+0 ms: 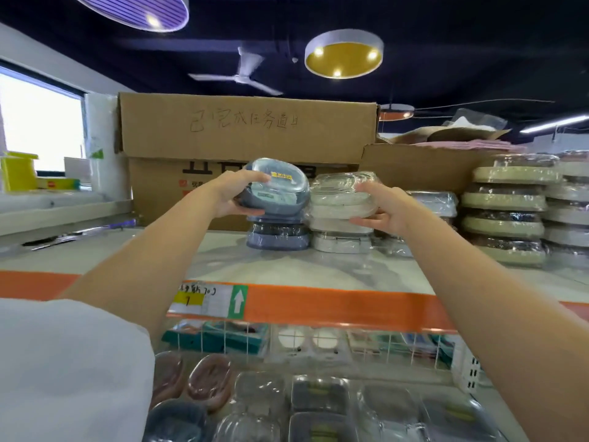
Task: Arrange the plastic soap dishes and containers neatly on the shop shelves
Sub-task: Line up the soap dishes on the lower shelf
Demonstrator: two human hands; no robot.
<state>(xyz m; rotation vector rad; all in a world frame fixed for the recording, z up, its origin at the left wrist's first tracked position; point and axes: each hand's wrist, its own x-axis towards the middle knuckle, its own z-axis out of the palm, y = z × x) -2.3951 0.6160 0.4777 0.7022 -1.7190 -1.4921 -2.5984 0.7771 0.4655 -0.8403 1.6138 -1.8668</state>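
White sleeve (70, 371) lowest left. Left hand (234, 194) grips blue soap dish (280, 189), tilted, atop blue stack (278, 232) on top shelf (287, 269). Just beside — right hand (381, 207) clasps white dishes (341, 194) on white stack (341, 240). Beige stacks (506, 212) far right.

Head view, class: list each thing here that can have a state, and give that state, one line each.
Left hand: grips the blue soap dish.
Blue soap dish: wrapped, tilted, held atop the blue stack.
Blue stack: standing on the top shelf.
Right hand: grips the white soap dishes.
White soap dishes: wrapped, stacked beside the blue ones.
Beige stack: upright, untouched.
Cardboard box: flap open.
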